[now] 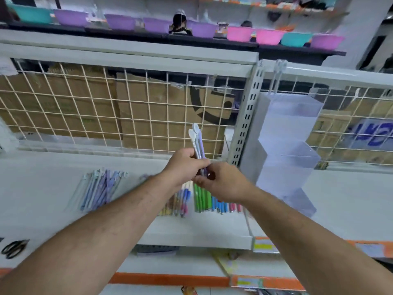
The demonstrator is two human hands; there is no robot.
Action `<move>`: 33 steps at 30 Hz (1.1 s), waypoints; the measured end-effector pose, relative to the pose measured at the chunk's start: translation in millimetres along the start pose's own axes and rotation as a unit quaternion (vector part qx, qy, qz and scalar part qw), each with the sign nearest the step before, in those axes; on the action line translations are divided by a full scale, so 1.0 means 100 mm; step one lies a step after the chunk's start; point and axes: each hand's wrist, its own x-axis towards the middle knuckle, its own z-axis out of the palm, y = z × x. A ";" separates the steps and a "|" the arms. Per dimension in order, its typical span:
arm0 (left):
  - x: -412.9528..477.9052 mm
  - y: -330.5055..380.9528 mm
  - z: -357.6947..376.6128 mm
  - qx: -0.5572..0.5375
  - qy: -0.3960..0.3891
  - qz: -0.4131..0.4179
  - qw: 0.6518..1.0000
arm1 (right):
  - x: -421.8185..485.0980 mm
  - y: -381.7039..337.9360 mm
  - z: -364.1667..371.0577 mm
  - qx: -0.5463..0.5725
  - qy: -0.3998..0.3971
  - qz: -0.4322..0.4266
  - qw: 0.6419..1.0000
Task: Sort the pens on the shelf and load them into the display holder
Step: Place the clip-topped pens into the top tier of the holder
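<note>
The left hand (pixel 183 163) curls round a bundle of pastel pens (pixel 197 141), upright above the shelf (pixel 42 188) — the right hand (pixel 225 182) pinches its lower end. The clear display holder (pixel 289 133) hangs just right.

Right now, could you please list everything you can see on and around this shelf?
held pens: a few, white and lilac, upright in both hands
pastel pens: a pile, blue, lilac and white, shelf left
bright pens: a row, green, blue, pink and yellow, shelf under the hands
holder: one, clear, tiered, hanging at the grid, right
shelf: one, white
grid: white wire, behind the shelf
cardboard: brown, behind the grid
bowls: about nine, teal, purple and pink, top ledge
scissors: one pair, black, far left
left hand: grips the held pens
right hand: pinches their lower ends
</note>
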 end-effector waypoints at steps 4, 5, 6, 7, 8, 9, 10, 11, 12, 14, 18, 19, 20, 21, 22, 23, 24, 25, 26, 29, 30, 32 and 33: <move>0.01 0.23 0.66 0.003 0.034 0.011 0.999 | -0.13 0.39 -0.45 -0.067 0.032 -0.022 0.997; 0.01 0.30 0.80 -0.007 0.038 0.017 0.999 | -0.16 0.47 -0.56 -0.066 0.041 -0.025 0.997; 0.01 0.37 0.93 -0.013 0.044 0.024 0.999 | -0.18 0.54 -0.66 -0.067 0.047 -0.028 0.996; 0.01 0.43 1.04 -0.015 0.051 0.031 0.998 | -0.21 0.61 -0.76 -0.070 0.049 -0.030 0.996; 0.00 0.50 1.14 -0.015 0.056 0.036 0.998 | -0.24 0.67 -0.85 -0.073 0.045 -0.030 0.996; 0.00 0.55 1.23 -0.017 0.056 0.036 0.998 | -0.27 0.72 -0.94 -0.074 0.035 -0.027 0.996; 0.00 0.60 1.31 -0.020 0.052 0.035 0.998 | -0.30 0.77 -1.02 -0.066 0.025 -0.020 0.997; 0.00 0.65 1.38 -0.026 0.045 0.032 0.998 | -0.33 0.82 -1.09 -0.045 0.018 -0.012 0.999; 0.00 0.70 1.44 -0.032 0.037 0.030 0.998 | -0.34 0.87 -1.15 -0.015 0.014 -0.007 1.000; 0.01 0.78 1.55 -0.039 0.024 0.030 0.999 | -0.35 0.97 -1.25 0.055 0.011 0.002 0.998; 0.02 0.87 1.65 -0.068 0.004 0.038 0.997 | -0.33 1.11 -1.38 0.130 0.012 0.004 0.991; 0.03 0.87 1.65 -0.069 0.007 0.037 0.997 | -0.32 1.13 -1.39 0.136 0.004 0.000 0.991; 0.04 0.88 1.65 -0.067 0.010 0.035 0.997 | -0.31 1.15 -1.41 0.138 -0.004 -0.005 0.990; 0.05 0.88 1.66 -0.065 0.013 0.034 0.997 | -0.29 1.17 -1.43 0.134 -0.008 -0.010 0.991; 0.06 0.89 1.66 -0.061 0.015 0.034 0.997 | -0.27 1.18 -1.46 0.125 -0.005 -0.017 0.992; 0.07 0.90 1.67 -0.056 0.016 0.036 0.998 | -0.25 1.19 -1.50 0.113 0.003 -0.024 0.993; 0.09 0.92 1.68 -0.051 0.015 0.040 0.998 | -0.23 1.20 -1.55 0.102 0.008 -0.030 0.994; 0.10 0.94 1.68 -0.044 0.014 0.045 0.998 | -0.20 1.21 -1.60 0.092 0.008 -0.034 0.995; 0.13 0.96 1.69 -0.037 0.012 0.051 0.998 | -0.18 1.21 -1.64 0.081 0.004 -0.036 0.996; 0.20 1.06 1.71 -0.017 0.003 0.064 0.998 | -0.14 1.22 -1.75 0.040 0.028 -0.029 0.998; 0.23 1.09 1.72 -0.003 0.002 0.069 0.998 | -0.11 1.21 -1.78 0.038 0.067 -0.027 0.997; 0.28 1.13 1.76 0.049 0.004 0.089 0.995 | -0.05 1.19 -1.83 0.064 0.166 -0.030 0.984; 0.31 1.14 1.78 0.074 0.009 0.104 0.992 | -0.01 1.18 -1.86 0.076 0.201 -0.034 0.976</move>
